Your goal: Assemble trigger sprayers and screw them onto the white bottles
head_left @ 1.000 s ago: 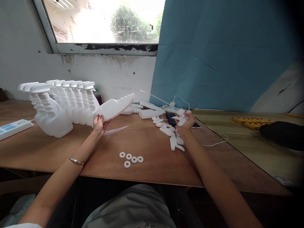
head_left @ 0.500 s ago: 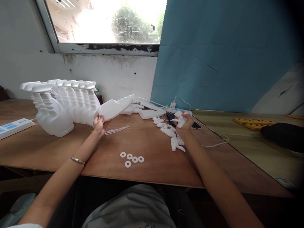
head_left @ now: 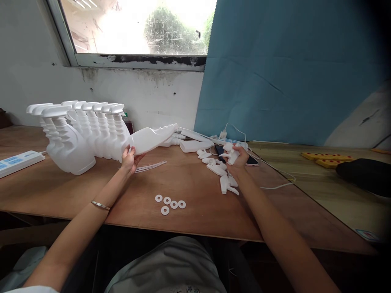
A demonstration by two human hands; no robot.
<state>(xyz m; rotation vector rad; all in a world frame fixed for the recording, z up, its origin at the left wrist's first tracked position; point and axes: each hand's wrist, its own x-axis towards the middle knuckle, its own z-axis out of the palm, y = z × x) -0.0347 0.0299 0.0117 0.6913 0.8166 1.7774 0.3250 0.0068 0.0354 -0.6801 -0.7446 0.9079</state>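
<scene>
Head view: capless bottle in one hand, spray head in the other

Head camera looks down on a brown worktop [head_left: 195, 191] below a window. The left hand [head_left: 130, 159], with a thin bracelet [head_left: 100, 205] on its wrist, has its fingers clamped on the base of a white capless bottle [head_left: 152, 138]. That bottle is lifted off the worktop and lies almost level, its ribbed neck pointing toward two o'clock. The right hand [head_left: 237, 160] is raised just above the worktop at the three o'clock side of the bottle, well apart from it. Its fingers are curled tight around a white spray head [head_left: 229, 150].

Loose spray heads [head_left: 218, 169] lie scattered on the wood just beside that hand, at its seven to nine o'clock. Five white washers [head_left: 170, 203] sit in a small cluster at six o'clock from the held bottle, between the two forearms. Thin white tubes [head_left: 151, 166] lie flat just at three o'clock from the left hand. A tight row of capped bottles [head_left: 82, 134] stands upright at nine o'clock from the held bottle, touching one another. A white power strip [head_left: 15, 158] lies at the far nine o'clock edge. A phone [head_left: 252, 161] with a white cable [head_left: 275, 179] rests behind the right hand, partly hidden by it.
</scene>
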